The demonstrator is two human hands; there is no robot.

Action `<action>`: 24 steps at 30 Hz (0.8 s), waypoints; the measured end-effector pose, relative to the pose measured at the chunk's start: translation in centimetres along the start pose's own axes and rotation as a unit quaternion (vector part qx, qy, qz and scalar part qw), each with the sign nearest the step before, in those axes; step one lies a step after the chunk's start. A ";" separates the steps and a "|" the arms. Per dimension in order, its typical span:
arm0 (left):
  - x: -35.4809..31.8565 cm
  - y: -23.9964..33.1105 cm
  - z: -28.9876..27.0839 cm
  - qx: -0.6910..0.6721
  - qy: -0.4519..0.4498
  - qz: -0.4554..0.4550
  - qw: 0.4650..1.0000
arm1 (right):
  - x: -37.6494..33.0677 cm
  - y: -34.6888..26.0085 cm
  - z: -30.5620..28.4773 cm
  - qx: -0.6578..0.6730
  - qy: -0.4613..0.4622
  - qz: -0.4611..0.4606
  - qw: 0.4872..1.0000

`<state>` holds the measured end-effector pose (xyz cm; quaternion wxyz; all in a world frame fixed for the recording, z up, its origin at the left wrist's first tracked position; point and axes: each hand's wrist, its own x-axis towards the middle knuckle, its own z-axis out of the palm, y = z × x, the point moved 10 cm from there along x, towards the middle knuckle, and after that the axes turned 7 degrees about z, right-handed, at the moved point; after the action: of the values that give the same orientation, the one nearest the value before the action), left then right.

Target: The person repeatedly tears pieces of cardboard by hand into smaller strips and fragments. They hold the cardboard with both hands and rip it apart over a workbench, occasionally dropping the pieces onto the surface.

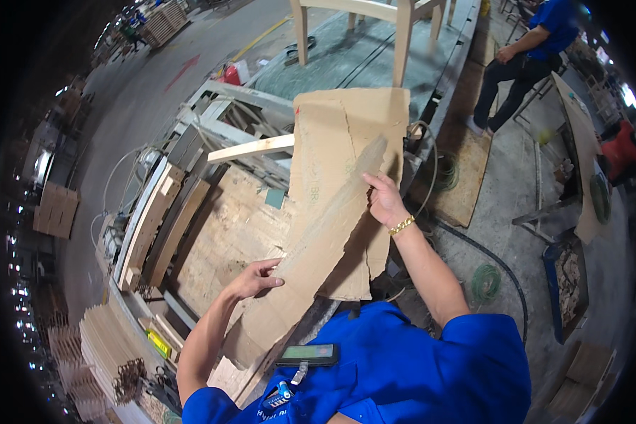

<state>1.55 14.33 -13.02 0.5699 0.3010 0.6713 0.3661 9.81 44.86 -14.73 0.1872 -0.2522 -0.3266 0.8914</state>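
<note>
A long, ragged-edged cardboard strip (307,261) slants from my belly up toward the middle. My left hand (256,279) closes on its left edge, thumb pressed on top. Higher up, my right hand (385,201), with a gold bracelet (402,225) at the wrist, pinches the strip's right side between thumb and fingers. Behind the strip is a larger brown cardboard sheet (325,120), torn along its sides, with a crease running down it. How the strip and the sheet join, if they do, I cannot tell.
Beyond the cardboard, a wooden chair frame (401,42) stands on a green-topped platform (283,78). Curved wooden parts (152,219) lie left of a plywood board (226,219). At right are a black hose (491,258), a scrap bin (567,290) and a seated person (523,63).
</note>
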 end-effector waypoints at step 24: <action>6.9 7.5 0.1 0.096 0.129 0.182 0.970 | -4.7 6.1 17.4 -0.836 -0.421 -0.071 0.344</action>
<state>0.33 24.18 -10.49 0.3706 0.4219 0.7051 0.4330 2.61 29.63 -5.82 -0.2207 0.1550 -0.9546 0.1267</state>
